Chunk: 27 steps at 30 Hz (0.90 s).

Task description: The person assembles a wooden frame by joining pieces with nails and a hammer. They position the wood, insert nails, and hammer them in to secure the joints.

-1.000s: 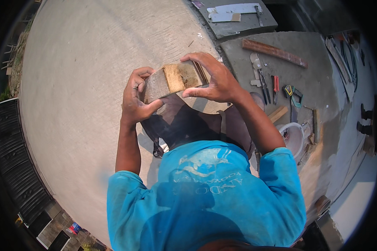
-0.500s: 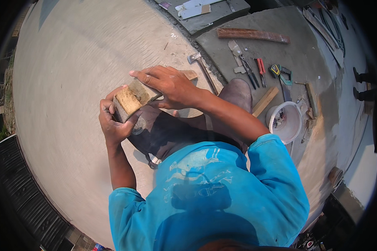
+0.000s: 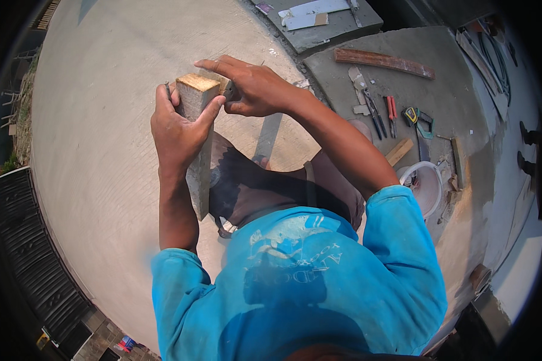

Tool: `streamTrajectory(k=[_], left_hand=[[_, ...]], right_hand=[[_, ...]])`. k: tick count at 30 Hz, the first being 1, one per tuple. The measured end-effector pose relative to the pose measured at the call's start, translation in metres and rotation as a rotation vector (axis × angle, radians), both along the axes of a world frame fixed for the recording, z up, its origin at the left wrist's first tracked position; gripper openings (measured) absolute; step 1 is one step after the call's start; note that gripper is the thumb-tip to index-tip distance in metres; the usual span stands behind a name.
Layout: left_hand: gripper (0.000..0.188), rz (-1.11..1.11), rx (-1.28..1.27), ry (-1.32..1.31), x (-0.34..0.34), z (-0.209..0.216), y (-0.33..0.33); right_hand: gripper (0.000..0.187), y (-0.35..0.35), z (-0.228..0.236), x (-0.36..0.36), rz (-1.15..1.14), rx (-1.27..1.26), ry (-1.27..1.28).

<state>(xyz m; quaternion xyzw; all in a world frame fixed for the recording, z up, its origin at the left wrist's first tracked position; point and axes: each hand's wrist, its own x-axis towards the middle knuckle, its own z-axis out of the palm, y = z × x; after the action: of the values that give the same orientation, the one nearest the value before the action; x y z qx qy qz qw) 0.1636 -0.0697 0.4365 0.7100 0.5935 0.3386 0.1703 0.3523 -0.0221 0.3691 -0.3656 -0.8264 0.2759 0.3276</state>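
Note:
My left hand (image 3: 179,137) is wrapped round a squared grey wooden beam (image 3: 200,174), its pale cut end facing up and its length running down beside my forearm. A thin dark sliver shows at the left fingers; I cannot make out what it is. Against the beam's far right side rests a second piece of wood (image 3: 224,82). My right hand (image 3: 258,89) grips this piece, index finger stretched over the top and thumb below; the palm hides most of it. Both pieces are held above my bent legs, over the pale concrete.
To the right on grey slabs lie a reddish plank (image 3: 384,62), long-handled cutters (image 3: 374,113), red-handled pliers (image 3: 391,115), a hacksaw (image 3: 424,123) and a wood offcut (image 3: 399,151). A white bucket (image 3: 426,188) stands nearer me. A dark slatted grate (image 3: 33,240) is at far left.
Both hands have risen with the wood. The beam has turned so its cut end faces up and its length shows. The view has shifted, and my right arm now covers most of the hammer-like tool.

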Motion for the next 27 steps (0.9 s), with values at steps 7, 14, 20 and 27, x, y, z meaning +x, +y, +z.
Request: streamTrajectory(k=[7, 14, 20, 27], left_hand=[[0.062, -0.059, -0.041, 0.079, 0.002, -0.001, 0.023], [0.059, -0.077, -0.086, 0.141, -0.008, 0.014, 0.02], [0.061, -0.029, -0.13, 0.123, -0.018, 0.004, 0.009], [0.063, -0.001, -0.171, 0.228, -0.026, -0.027, -0.001]], right_hand=[[0.087, 0.01, 0.003, 0.005, -0.005, -0.088, -0.115], [0.085, 0.002, 0.015, -0.006, -0.032, -0.061, -0.178], [0.086, 0.002, 0.016, -0.014, 0.039, -0.034, -0.244], [0.086, 0.0, -0.016, -0.022, 0.117, 0.052, -0.296]])
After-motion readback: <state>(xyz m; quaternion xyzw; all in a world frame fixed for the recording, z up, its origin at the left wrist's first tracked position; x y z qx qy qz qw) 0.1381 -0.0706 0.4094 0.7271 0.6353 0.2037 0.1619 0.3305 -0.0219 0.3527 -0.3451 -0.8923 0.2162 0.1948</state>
